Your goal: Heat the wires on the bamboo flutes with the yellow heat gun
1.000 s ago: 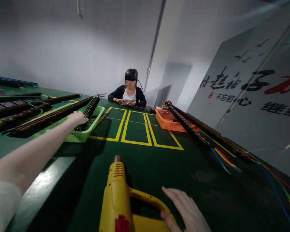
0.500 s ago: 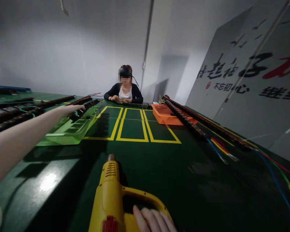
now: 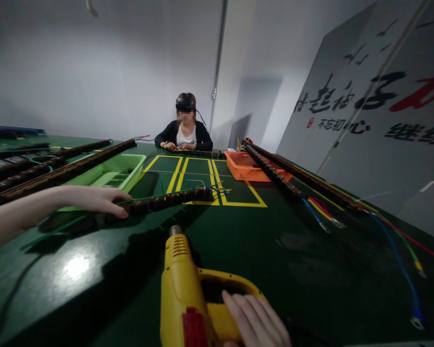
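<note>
My left hand is closed around one end of a long dark wiring strip, holding it above the table in front of the green basket. Green and blue wires stick out at the strip's far end, and a green wire runs along it. Lower down, my right hand grips the handle of a yellow heat gun, whose metal nozzle points away from me. A red switch shows on the gun's body. The strip hangs beyond the nozzle, apart from it.
A light green basket stands at the left under long dark strips. An orange basket with more strips is at the right, their coloured wires trailing. Across the green table sits a co-worker.
My left hand has come from over the green basket toward me, bringing the wiring strip out across the table. The heat gun has shifted slightly right in my right hand.
</note>
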The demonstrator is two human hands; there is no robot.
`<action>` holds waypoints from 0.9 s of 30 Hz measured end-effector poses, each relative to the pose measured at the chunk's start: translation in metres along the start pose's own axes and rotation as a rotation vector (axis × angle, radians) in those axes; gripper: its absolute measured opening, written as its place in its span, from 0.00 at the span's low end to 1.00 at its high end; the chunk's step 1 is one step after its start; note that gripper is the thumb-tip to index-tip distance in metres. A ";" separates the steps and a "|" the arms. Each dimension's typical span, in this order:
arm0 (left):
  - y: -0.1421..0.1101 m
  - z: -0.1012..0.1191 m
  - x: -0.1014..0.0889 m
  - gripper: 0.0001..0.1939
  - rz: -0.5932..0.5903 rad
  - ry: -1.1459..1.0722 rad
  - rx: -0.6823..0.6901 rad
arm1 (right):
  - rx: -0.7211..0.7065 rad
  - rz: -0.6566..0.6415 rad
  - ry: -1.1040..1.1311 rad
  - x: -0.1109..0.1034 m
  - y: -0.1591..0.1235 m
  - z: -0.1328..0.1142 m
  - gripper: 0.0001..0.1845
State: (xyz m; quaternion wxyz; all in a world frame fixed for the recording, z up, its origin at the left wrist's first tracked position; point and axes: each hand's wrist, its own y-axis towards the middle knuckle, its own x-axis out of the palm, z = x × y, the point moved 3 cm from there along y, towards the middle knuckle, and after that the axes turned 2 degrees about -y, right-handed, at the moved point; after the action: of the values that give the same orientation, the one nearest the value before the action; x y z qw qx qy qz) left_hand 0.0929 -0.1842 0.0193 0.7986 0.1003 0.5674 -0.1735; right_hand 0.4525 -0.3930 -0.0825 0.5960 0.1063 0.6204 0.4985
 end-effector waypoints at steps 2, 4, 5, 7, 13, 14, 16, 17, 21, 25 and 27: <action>-0.013 -0.002 0.024 0.22 -0.263 -0.046 0.018 | -0.037 -0.018 -0.014 -0.011 -0.008 0.014 0.29; -0.020 -0.014 0.039 0.26 -0.295 -0.029 -0.015 | -0.018 -0.013 -0.017 -0.019 -0.017 0.028 0.24; -0.022 -0.021 0.043 0.27 -0.233 0.007 -0.022 | 0.001 -0.004 -0.011 -0.023 -0.023 0.035 0.22; -0.026 -0.034 0.049 0.27 -0.163 0.084 -0.007 | 0.034 0.004 0.010 -0.027 -0.033 0.048 0.17; -0.045 -0.015 0.056 0.22 0.193 0.678 -0.041 | 0.106 -0.009 0.019 -0.030 -0.058 0.075 0.13; -0.047 0.001 0.059 0.22 0.249 0.699 0.027 | 0.136 -0.007 0.024 -0.030 -0.058 0.076 0.13; -0.046 0.040 0.069 0.21 0.313 0.601 0.232 | 0.192 -0.024 0.031 -0.031 -0.056 0.074 0.13; -0.043 0.060 0.074 0.21 0.320 0.542 0.328 | 0.219 -0.044 0.028 -0.031 -0.053 0.072 0.14; -0.012 0.123 0.102 0.19 0.270 0.348 0.575 | 0.333 -0.134 0.061 -0.026 -0.044 0.058 0.17; 0.029 0.142 0.129 0.19 0.292 0.271 0.655 | 0.461 -0.109 0.156 -0.021 -0.043 0.052 0.17; 0.044 0.139 0.139 0.19 0.299 0.261 0.650 | 0.480 -0.070 0.184 -0.020 -0.042 0.052 0.16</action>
State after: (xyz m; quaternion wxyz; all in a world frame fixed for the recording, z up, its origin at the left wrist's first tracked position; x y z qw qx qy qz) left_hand 0.2728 -0.2161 -0.0666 0.6629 0.4514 0.5587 -0.2116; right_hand 0.5210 -0.4024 -0.0908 0.5115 0.1774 0.7760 0.3236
